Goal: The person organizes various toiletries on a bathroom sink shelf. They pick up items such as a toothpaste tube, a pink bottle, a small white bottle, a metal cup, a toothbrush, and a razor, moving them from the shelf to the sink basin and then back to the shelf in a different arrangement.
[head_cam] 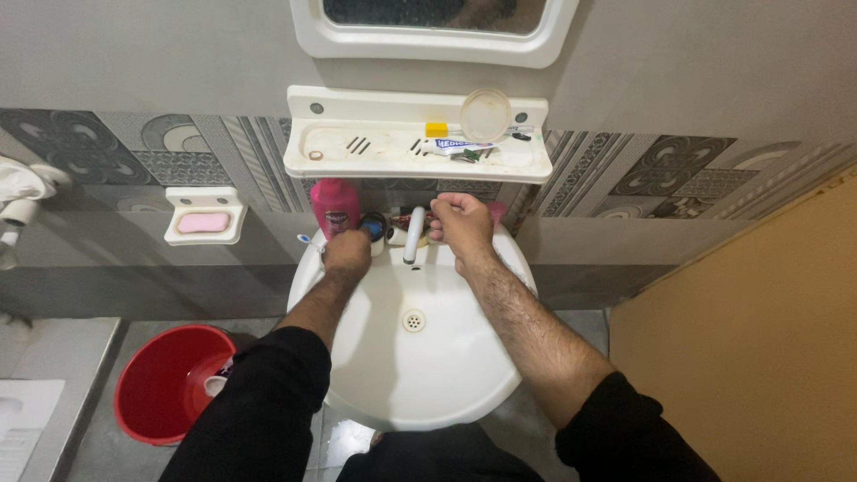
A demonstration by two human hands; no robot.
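Observation:
A white wash basin (428, 375) stands below me with a white tap (413, 236) at its back rim. My left hand (346, 252) is closed at the basin's back left rim, beside a pink bottle (335, 207) and a dark blue-capped item (373, 228). What it holds is hidden. My right hand (461, 228) is closed just right of the tap, its fingers curled around something small near the tap's top. Both forearms reach over the bowl, and the drain (413, 320) lies between them.
A white wall shelf (402, 152) above the tap carries a toothpaste tube (455, 145), a round lid (486, 114) and a small yellow item (436, 129). A soap dish with pink soap (203, 221) hangs left. A red bucket (165, 379) stands on the floor at left.

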